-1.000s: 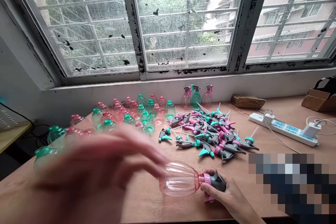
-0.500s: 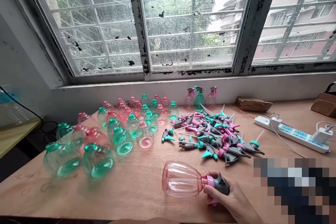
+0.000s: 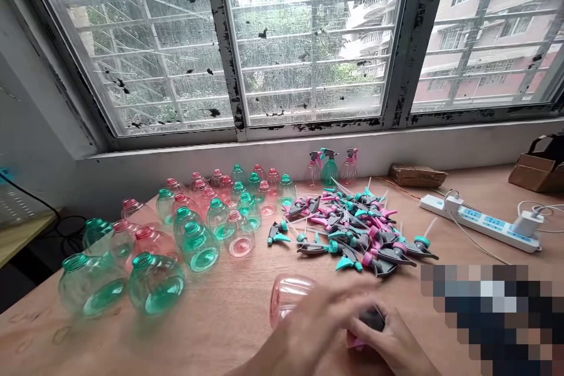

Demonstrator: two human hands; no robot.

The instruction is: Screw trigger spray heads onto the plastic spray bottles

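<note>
A clear pink spray bottle (image 3: 286, 296) lies on its side, its base pointing left. My right hand (image 3: 394, 335) is closed round its dark grey and pink spray head (image 3: 373, 318). Across the bottle's neck reaches my left hand (image 3: 315, 320), blurred, its fingers stretched out to the right and apart from each other in part. It hides the neck and most of the bottle's body; whether it touches the bottle I cannot tell. Just beyond lies a heap of loose spray heads (image 3: 348, 223) in grey, pink and teal with thin tubes.
Several open green bottles (image 3: 156, 285) and pink bottles (image 3: 240, 241) stand at the left on the wooden table (image 3: 211, 329). Assembled spray bottles (image 3: 329, 169) stand by the wall. A power strip (image 3: 480, 222), a brown package (image 3: 418, 176) and a cardboard box (image 3: 537, 170) lie right.
My left hand has come in from the bottom edge and over the pink bottle's neck. My right hand still holds the spray head. The view has shifted slightly.
</note>
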